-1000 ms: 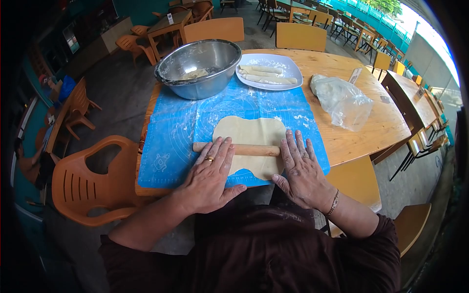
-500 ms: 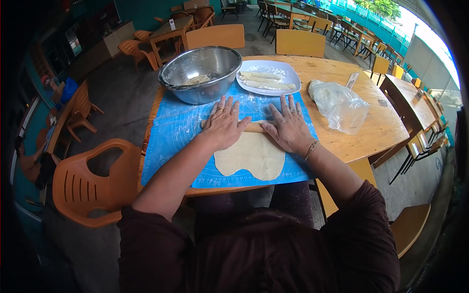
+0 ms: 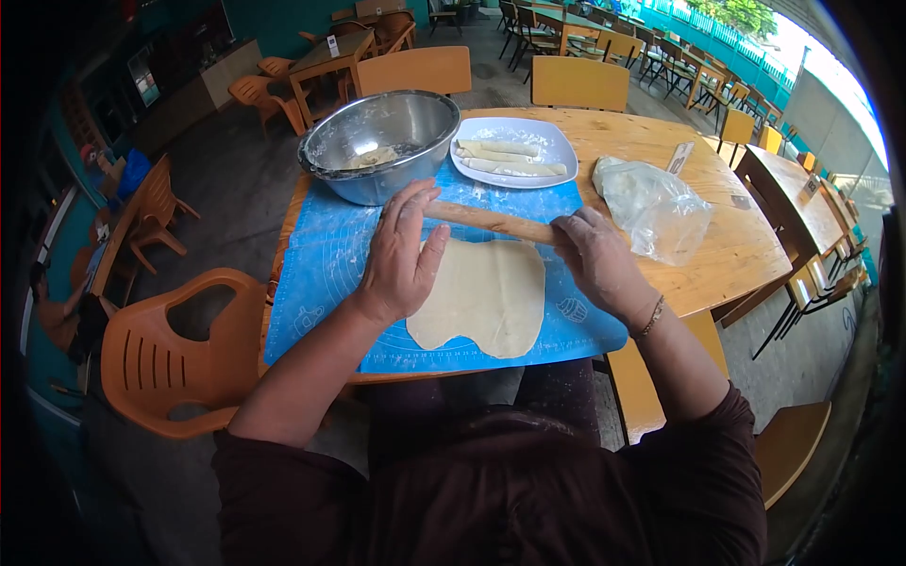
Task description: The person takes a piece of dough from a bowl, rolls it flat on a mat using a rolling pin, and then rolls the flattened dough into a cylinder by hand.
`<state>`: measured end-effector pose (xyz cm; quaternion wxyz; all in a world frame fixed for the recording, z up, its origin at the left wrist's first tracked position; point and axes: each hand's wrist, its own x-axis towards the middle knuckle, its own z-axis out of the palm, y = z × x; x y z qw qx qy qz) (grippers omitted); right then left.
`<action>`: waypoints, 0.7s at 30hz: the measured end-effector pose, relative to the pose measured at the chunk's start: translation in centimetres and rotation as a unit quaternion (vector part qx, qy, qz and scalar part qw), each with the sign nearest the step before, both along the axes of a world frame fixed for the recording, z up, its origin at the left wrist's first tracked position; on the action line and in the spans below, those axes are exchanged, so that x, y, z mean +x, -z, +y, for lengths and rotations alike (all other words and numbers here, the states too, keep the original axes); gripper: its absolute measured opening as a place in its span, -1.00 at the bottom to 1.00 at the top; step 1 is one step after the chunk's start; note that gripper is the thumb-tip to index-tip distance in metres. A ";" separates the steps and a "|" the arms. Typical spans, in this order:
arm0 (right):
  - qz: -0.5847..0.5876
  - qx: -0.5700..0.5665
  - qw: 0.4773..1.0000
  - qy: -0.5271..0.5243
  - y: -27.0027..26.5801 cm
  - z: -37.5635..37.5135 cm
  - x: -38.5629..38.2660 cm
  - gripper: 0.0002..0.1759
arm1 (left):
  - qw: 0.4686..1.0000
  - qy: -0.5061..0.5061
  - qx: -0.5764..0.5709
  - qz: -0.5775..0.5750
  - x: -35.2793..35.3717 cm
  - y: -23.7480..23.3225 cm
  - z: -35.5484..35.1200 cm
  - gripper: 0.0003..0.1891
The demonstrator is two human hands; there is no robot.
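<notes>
A wooden rolling pin (image 3: 491, 222) is held between my two hands, over the far edge of a flat sheet of dough (image 3: 481, 297). My left hand (image 3: 404, 255) has its fingers around the pin's left end, with the thumb pointing up and apart. My right hand (image 3: 596, 257) is wrapped round the right end. Beneath the dough lies a blue mat (image 3: 326, 274) dusted with flour. A steel bowl (image 3: 415, 170) with some dough inside stands at the mat's far left, beside a white plate (image 3: 557, 141) bearing rolled dough pieces (image 3: 514, 168).
On the right of the wooden table (image 3: 727, 245) lies a clear plastic bag (image 3: 651, 203), near a small upright card (image 3: 679, 158). An orange chair (image 3: 179, 349) stands at the left. Yellow chair backs (image 3: 579, 83) line the far side.
The rolling pin has risen off the dough and tilted, its left end farther away. Both hands have gone from flat palms on the pin to holding its ends. The mat and dough have shifted slightly nearer.
</notes>
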<state>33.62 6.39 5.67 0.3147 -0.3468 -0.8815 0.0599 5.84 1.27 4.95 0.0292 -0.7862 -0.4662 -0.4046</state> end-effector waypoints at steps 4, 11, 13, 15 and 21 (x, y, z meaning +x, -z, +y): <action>0.037 -0.049 0.995 0.076 -1.6 1.3 4.3 -0.83 | 0.998 -0.011 0.047 -0.049 -0.8 -0.3 1.5 -0.72; -0.020 -0.071 0.994 0.084 1.7 4.3 5.5 -0.82 | 0.971 0.014 -0.207 0.116 0.4 1.9 4.7 -0.66; -0.024 -0.061 0.994 0.084 2.3 4.8 4.9 -0.78 | 0.967 0.000 -0.207 0.151 1.4 1.3 4.5 -0.63; -0.029 -0.038 0.994 0.102 3.5 5.5 4.5 -0.77 | 0.946 0.008 -0.263 0.188 1.8 0.3 4.3 -0.60; -0.061 0.006 0.990 0.131 4.1 5.7 3.9 -0.69 | 0.974 -0.006 -0.176 0.143 0.8 2.3 4.1 -0.59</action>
